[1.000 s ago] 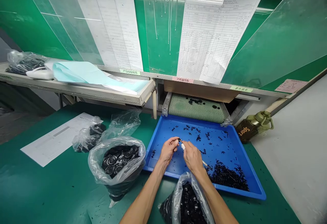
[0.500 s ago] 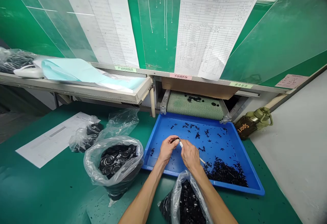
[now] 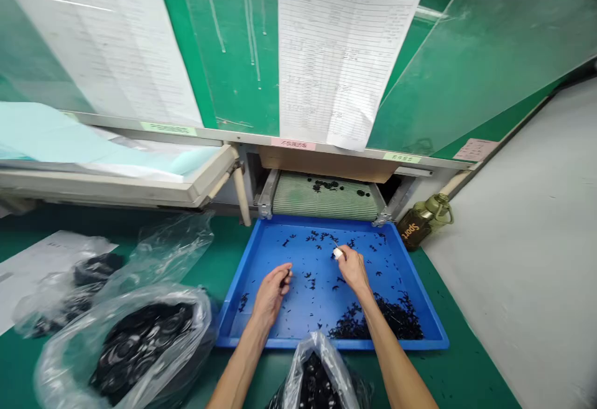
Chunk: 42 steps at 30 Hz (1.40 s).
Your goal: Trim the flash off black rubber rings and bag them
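My left hand (image 3: 273,294) is above the left part of a blue tray (image 3: 289,328), its fingers curled round a small black part (image 3: 283,281) that is mostly hidden. My right hand (image 3: 353,270) is over the middle of the tray, closed on a thin pointed tool (image 3: 335,243) whose kind I cannot make out. Something white (image 3: 337,253) shows at these fingertips. Small black scraps are scattered over the tray, with a pile of black scraps (image 3: 396,319) at its near right. Between my forearms stands a clear bag (image 3: 321,340) of small black parts.
A larger clear bag (image 3: 60,359) of round black parts stands at left, near a smaller bag (image 3: 88,272) and a paper sheet (image 3: 41,253). Behind the tray, a green ribbed belt (image 3: 326,201) carries several black pieces. A bottle (image 3: 422,222) stands by the tray's far right corner.
My hands were together over the tray and are now apart, left hand to the left and right hand to the right. The view has shifted, so the bags appear further left.
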Each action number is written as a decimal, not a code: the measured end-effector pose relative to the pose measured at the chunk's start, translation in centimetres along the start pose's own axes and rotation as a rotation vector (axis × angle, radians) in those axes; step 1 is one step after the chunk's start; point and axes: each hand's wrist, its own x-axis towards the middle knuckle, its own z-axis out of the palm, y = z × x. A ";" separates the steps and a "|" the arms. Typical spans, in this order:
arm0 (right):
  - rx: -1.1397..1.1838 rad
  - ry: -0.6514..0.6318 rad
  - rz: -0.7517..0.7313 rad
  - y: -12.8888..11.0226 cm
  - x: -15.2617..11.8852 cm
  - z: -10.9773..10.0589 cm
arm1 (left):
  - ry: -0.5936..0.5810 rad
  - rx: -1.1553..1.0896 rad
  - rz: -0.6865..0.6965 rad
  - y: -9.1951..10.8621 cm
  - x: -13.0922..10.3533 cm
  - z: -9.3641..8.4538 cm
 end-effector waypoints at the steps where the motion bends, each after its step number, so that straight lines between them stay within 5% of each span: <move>1: -0.037 0.038 0.003 0.5 1.1 -1.1 | 0.008 -0.060 -0.023 0.2 0.1 0.0; 8: -0.304 0.191 0.095 2.3 11.2 -8.3 | 0.107 -0.263 -0.147 1.3 0.4 0.5; 13: -0.384 0.126 0.146 1.6 17.1 -8.9 | 0.162 -0.326 -0.167 1.7 0.2 0.6; 17: -0.371 0.103 0.171 1.6 18.5 -9.3 | 0.154 -0.326 -0.118 1.6 0.0 0.4; 22: -0.282 0.107 0.036 0.6 13.7 -9.2 | 0.082 -0.287 -0.033 1.2 -0.2 0.3; 30: 0.303 -0.189 -0.446 -6.0 -1.6 0.9 | -0.193 -0.159 -0.034 0.3 -1.1 1.1; 34: 0.380 -0.190 -0.453 -7.5 -3.8 2.2 | -0.217 -0.161 -0.026 0.1 -1.1 0.7; 42: 0.164 -0.163 -0.355 -5.9 -6.0 1.4 | -0.209 -0.197 -0.063 0.2 -0.8 0.5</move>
